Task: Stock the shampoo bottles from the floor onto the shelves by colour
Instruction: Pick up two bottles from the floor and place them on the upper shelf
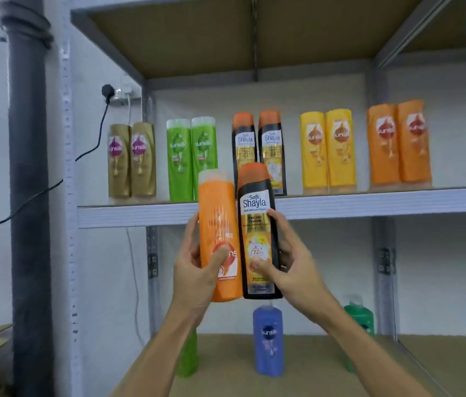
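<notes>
Holding orange bottle in left hand and black Shayla bottle in right hand, fingers wrapped, before middle shelf: seat each upright beside its colour-matched pair.

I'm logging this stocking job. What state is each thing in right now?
Orange shampoo bottle: upright, gripped by left hand.
Black Safi Shayla bottle with orange cap: upright, gripped by right hand.
Middle shelf pairs: gold, green, black, yellow, orange, all standing.
Blue bottle: standing, lower shelf.
Black wall plug: plugged in.
</notes>
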